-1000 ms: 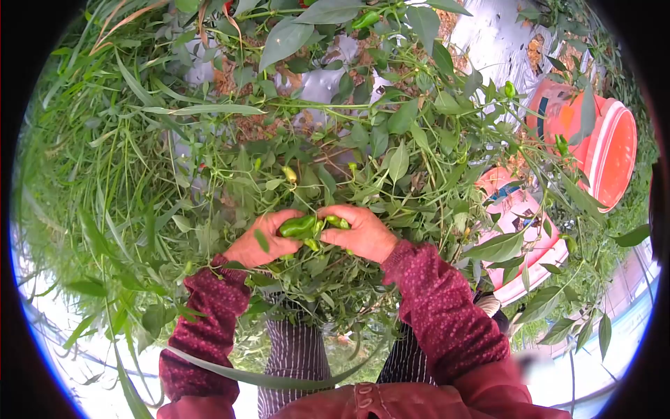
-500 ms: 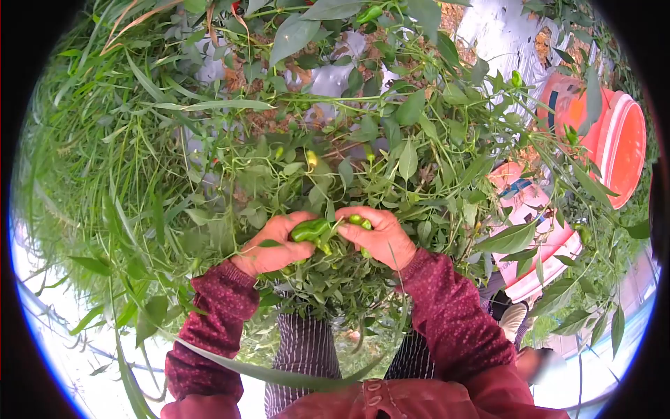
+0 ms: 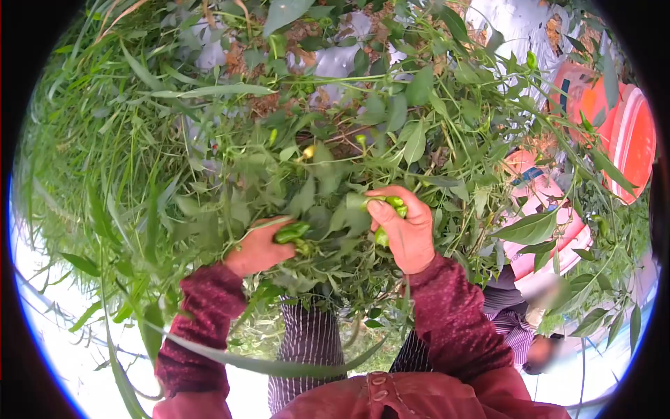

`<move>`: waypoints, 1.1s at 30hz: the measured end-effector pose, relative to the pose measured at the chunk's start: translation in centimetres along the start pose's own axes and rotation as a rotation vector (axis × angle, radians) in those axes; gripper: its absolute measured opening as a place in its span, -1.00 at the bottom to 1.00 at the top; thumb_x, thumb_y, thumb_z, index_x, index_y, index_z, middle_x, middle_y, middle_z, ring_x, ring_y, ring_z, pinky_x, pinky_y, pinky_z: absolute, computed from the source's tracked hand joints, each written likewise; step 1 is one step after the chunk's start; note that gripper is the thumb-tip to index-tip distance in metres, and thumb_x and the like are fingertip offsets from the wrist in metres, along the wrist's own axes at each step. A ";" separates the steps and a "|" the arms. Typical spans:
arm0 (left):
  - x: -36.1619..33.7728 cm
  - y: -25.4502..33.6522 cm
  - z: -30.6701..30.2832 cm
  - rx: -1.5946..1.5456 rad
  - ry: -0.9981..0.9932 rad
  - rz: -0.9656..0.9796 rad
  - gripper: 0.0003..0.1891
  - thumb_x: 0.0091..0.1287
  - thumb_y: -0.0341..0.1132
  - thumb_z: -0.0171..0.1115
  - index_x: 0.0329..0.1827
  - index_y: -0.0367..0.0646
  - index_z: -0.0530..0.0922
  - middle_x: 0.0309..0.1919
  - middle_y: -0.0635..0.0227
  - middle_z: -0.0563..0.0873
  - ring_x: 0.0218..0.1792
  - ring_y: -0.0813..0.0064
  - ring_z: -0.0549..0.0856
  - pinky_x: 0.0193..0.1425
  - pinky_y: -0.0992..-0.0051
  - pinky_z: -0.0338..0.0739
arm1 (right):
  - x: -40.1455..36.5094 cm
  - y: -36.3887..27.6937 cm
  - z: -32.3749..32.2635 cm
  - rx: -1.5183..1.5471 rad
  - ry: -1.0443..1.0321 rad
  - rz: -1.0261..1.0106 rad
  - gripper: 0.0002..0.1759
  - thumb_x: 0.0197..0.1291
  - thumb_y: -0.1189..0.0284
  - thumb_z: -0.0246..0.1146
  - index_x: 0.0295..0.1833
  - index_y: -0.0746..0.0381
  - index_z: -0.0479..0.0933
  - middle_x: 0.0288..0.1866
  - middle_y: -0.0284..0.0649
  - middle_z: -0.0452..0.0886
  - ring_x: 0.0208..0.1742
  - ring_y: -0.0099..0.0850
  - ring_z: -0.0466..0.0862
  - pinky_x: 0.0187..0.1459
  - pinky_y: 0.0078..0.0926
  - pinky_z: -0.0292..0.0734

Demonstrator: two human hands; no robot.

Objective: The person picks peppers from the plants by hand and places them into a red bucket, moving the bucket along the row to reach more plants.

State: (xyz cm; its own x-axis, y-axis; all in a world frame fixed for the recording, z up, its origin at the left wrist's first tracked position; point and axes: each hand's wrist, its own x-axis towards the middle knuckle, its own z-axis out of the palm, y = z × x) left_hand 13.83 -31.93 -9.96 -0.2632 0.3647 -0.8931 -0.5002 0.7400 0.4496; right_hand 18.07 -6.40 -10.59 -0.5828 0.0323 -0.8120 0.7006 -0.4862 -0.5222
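My left hand [image 3: 259,248] is closed around shiny green peppers [image 3: 292,232], which stick out between thumb and fingers. A short way to the right and slightly higher, my right hand [image 3: 407,227] grips more green peppers [image 3: 382,238] in its curled fingers. Its thumb and forefinger pinch together on something green and blurred. Both hands are among the leaves of a pepper plant [image 3: 335,244], whose foliage hides parts of the fingers. A yellowish pepper [image 3: 308,152] hangs farther up in the leaves.
Two red-pink buckets lie tilted at the right, an upper one [image 3: 631,143] and a lower one [image 3: 548,241]. Another person [image 3: 513,328] is beyond the lower bucket. Tall grass [image 3: 84,167] fills the left, and pale plastic sheeting [image 3: 513,42] covers ground at the back.
My hands have moved apart: the right one up and to the right with its peppers, the left one slightly left with its own. The other person shows more at the lower right.
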 end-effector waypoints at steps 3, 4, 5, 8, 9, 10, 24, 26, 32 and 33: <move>-0.8 1.0 -3.3 -0.273 0.001 -0.359 -0.58 0.08 -0.49 0.19 0.08 -0.24 0.51 -0.27 0.28 0.66 -0.29 0.55 0.61 -0.21 0.52 0.53 | -0.1 -1.2 0.0 0.223 -0.120 0.154 -0.86 0.22 0.53 0.21 -0.10 0.20 0.56 -0.32 -0.35 0.62 -0.47 -0.66 0.51 -0.45 -0.69 0.42; -1.2 1.2 -4.3 -0.278 0.009 -0.369 -0.58 0.08 -0.49 0.19 0.08 -0.24 0.51 -0.27 0.28 0.66 -0.29 0.55 0.61 -0.21 0.52 0.53 | -0.1 -2.3 -0.3 0.327 -0.141 0.186 -0.81 0.24 0.46 0.19 -0.03 0.19 0.52 -0.26 -0.27 0.62 -0.49 -0.61 0.48 -0.45 -0.63 0.42; -1.2 0.9 -5.3 -0.138 -0.029 -0.365 -0.55 0.08 -0.49 0.19 0.11 -0.23 0.50 -0.23 0.23 0.67 -0.25 0.51 0.62 -0.15 0.52 0.53 | 0.0 -3.0 -0.5 0.323 -0.144 0.185 -0.81 0.24 0.46 0.19 -0.03 0.19 0.52 -0.26 -0.27 0.62 -0.49 -0.61 0.48 -0.45 -0.63 0.42; -2.3 -0.9 -7.1 0.048 0.002 -0.309 -0.53 0.07 -0.50 0.20 0.13 -0.22 0.50 -0.16 0.17 0.67 -0.17 0.45 0.63 -0.04 0.52 0.52 | -0.1 -3.7 -1.8 0.688 -0.243 0.166 -0.70 0.27 0.26 0.14 0.08 0.08 0.43 0.00 -0.15 0.53 -0.53 -0.57 0.38 -0.44 -0.56 0.36; -2.3 -1.1 -7.0 0.089 0.084 -0.246 -0.53 0.07 -0.51 0.20 0.13 -0.22 0.50 -0.13 0.16 0.67 -0.14 0.43 0.63 0.00 0.52 0.50 | -0.1 -3.7 -2.0 0.676 -0.231 0.152 -0.70 0.27 0.26 0.14 0.08 0.08 0.43 0.00 -0.15 0.53 -0.53 -0.57 0.38 -0.44 -0.56 0.36; -2.3 0.2 -6.7 0.112 0.114 -0.212 -0.51 0.05 -0.54 0.19 0.14 -0.23 0.48 -0.09 0.19 0.67 -0.08 0.45 0.62 0.03 0.52 0.49 | -0.2 -3.8 -1.7 0.844 -0.199 0.212 -0.71 0.28 0.24 0.12 0.08 0.05 0.42 0.00 -0.18 0.53 -0.51 -0.59 0.37 -0.44 -0.57 0.34; -1.6 33.5 0.0 -0.769 0.237 0.520 -0.55 0.23 -0.47 0.10 0.22 -0.23 0.37 -0.06 0.23 0.62 -0.11 0.48 0.63 -0.07 0.54 0.54 | -9.0 -22.0 -3.0 1.083 -0.442 -0.169 -0.70 0.23 0.09 0.16 -0.02 -0.03 0.42 -0.03 -0.26 0.50 -0.36 -0.54 0.40 -0.41 -0.55 0.33; -1.2 42.2 3.6 -0.747 0.270 0.648 -0.52 0.22 -0.47 0.12 0.24 -0.27 0.34 -0.05 0.24 0.61 -0.12 0.49 0.63 -0.09 0.56 0.53 | -11.3 -27.2 -7.4 1.061 -0.341 -0.358 -0.69 0.22 0.08 0.17 -0.03 -0.02 0.44 -0.06 -0.25 0.50 -0.39 -0.52 0.42 -0.41 -0.57 0.34; 5.2 59.6 18.4 -0.572 -0.131 0.808 -0.46 0.21 -0.32 0.25 0.21 -0.39 0.36 -0.14 0.28 0.62 -0.14 0.52 0.60 -0.06 0.53 0.51 | -12.4 -36.4 -25.6 0.710 0.456 -0.969 -0.69 0.32 0.28 0.09 0.13 0.11 0.40 -0.10 -0.38 0.56 -0.19 -0.51 0.53 -0.23 -0.51 0.42; 6.9 61.3 20.7 -0.481 -0.208 0.835 -0.47 0.20 -0.31 0.25 0.20 -0.41 0.37 -0.15 0.28 0.62 -0.15 0.51 0.60 -0.06 0.53 0.50 | -11.4 -37.0 -28.7 0.702 0.531 -0.962 -0.63 0.32 0.28 0.09 0.19 0.14 0.36 -0.02 -0.38 0.54 -0.10 -0.50 0.52 -0.15 -0.50 0.40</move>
State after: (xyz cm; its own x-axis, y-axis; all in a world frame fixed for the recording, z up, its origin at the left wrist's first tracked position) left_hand -1.61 27.62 11.15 -0.5573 0.7918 -0.2499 -0.5142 -0.0928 0.8526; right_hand 10.60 36.26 10.45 -0.3816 0.8812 -0.2792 -0.3611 -0.4202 -0.8325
